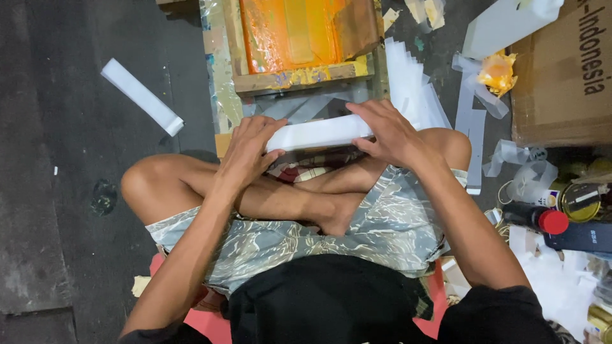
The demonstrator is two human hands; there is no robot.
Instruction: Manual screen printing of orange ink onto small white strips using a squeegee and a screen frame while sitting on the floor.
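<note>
White, smooth and slightly glossy: a stack of thin plastic strips [319, 132], long and narrow, held level above the crossed shins of a person seated on the dark floor [76, 127]. The left hand [248, 150] cups the stack's left end, fingers curled over the top edge and thumb tucked beneath. The right hand [389, 130] clamps the right end, fingers laid flat across the top and thumb against the near side. Both hands press inward along the length, a grip that would keep loose sheets squared and stop them fanning.

Directly beyond the stack lies a wooden screen-printing frame [299, 76], its mesh coated in wet-looking orange ink, taped edges smeared yellow. It sits flat on the floor within arm's reach. A fan of similar white sheets [414, 95] spreads from under the frame's right side, edges staggered.

One single white strip [141, 95] lies well apart to the left, slightly curled at the near end. To the right: a brown cardboard box [561, 70], matte and creased; an orange-stained rag or crumpled wrapper [497, 73], probably, though the view is too soft to be sure; loose translucent offcuts [475, 127]; a dark bottle with a red cap [539, 220] lying on its side; and a round tin with a metal lid [580, 200].

Camouflage-pattern shorts [382, 223], soft woven cloth.
</note>
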